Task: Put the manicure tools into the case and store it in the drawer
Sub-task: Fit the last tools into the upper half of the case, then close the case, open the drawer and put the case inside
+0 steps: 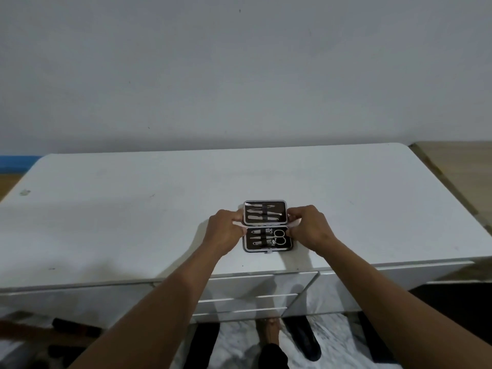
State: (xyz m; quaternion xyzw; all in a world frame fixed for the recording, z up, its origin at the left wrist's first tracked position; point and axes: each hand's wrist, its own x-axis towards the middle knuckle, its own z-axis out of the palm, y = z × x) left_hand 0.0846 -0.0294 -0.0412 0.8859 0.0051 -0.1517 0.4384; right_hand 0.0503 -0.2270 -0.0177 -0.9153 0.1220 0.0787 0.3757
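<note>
both hands (226, 230) grip open case (266, 226) sides

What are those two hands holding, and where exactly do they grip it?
The open manicure case: the left hand pinches its left edge and the right hand its right edge, both near the hinge line between the two halves.

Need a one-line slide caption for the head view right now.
Both hands grip the open manicure case, tools strapped inside, on the white desk.

Black case (267, 227) lies open on the white dresser (133, 209) (steel tools (269, 238) strapped inside)
</note>
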